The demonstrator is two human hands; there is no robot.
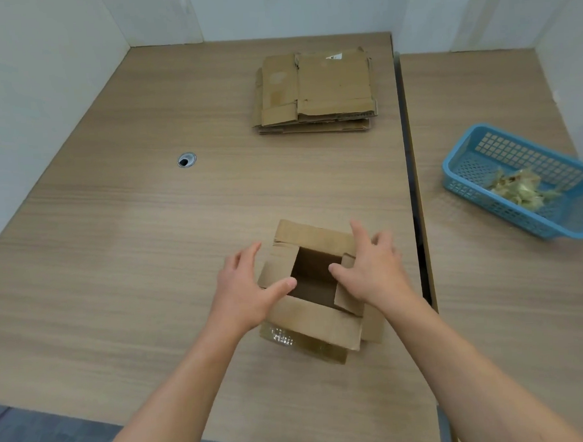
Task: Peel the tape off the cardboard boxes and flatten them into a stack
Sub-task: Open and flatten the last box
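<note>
A small cardboard box stands near the front of the wooden table, its top flaps spread open and its dark inside showing. Shiny clear tape clings to its near lower side. My left hand rests on the box's left flap with its fingers spread and nearly straight. My right hand lies on the right flap, fingers spread, thumb at the edge of the opening. A stack of flattened cardboard boxes lies at the far side of the table.
A blue plastic basket holding crumpled peeled tape sits on a second table to the right, across a dark gap. A round cable hole is in the left table. White walls close the back and left.
</note>
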